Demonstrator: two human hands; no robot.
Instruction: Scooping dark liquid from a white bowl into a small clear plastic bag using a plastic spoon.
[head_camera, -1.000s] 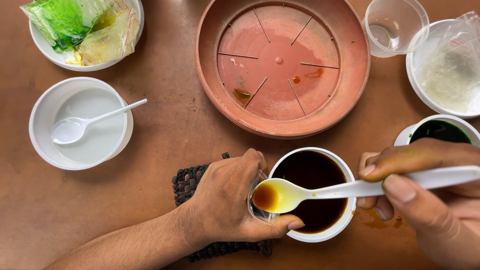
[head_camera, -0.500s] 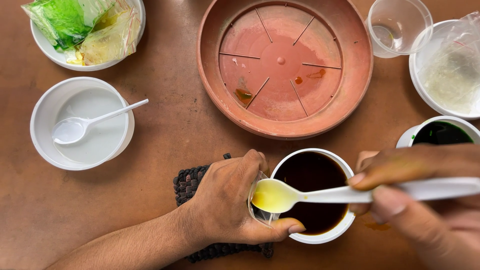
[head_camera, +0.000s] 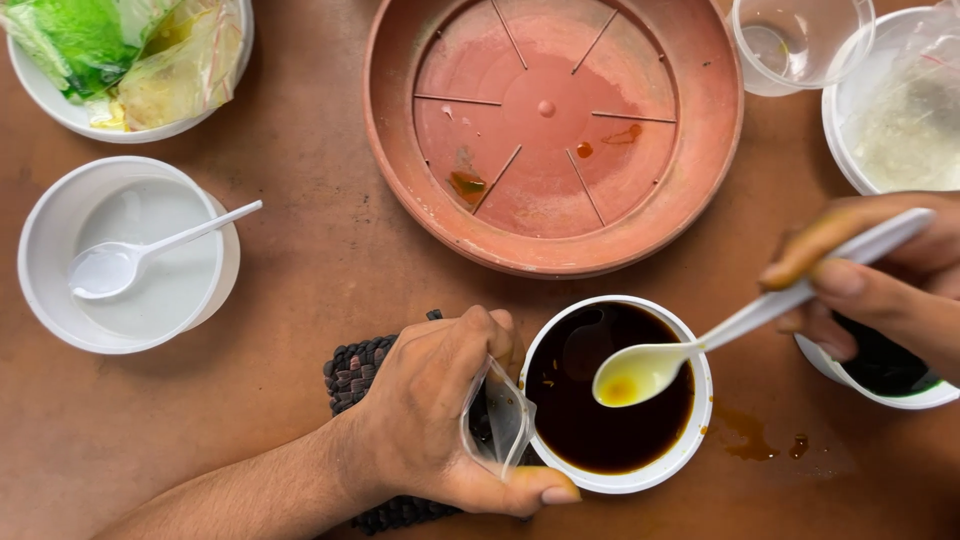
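Observation:
My left hand (head_camera: 440, 420) pinches a small clear plastic bag (head_camera: 497, 422) open against the left rim of a white bowl (head_camera: 700, 430) filled with dark brown liquid. My right hand (head_camera: 880, 275) grips a white plastic spoon (head_camera: 700, 345) by its handle. The spoon's bowl hovers over the dark liquid, with only a little yellowish liquid left in it. Under my left hand lies a dark woven mat (head_camera: 360, 375).
A large terracotta saucer (head_camera: 400, 150) with a few stains sits at the top middle. At left, a white bowl (head_camera: 50, 220) holds another white spoon (head_camera: 150, 255). A bowl of plastic bags (head_camera: 130, 60), a clear cup (head_camera: 800, 40), a white-filled bowl (head_camera: 900, 110) and a dark-filled bowl (head_camera: 880, 375) surround them. Brown drips (head_camera: 745, 435) mark the table.
The spoon was at the bag's mouth, full of brown then yellowish liquid. It has now swung right over the bowl, nearly empty. My left hand stayed in place.

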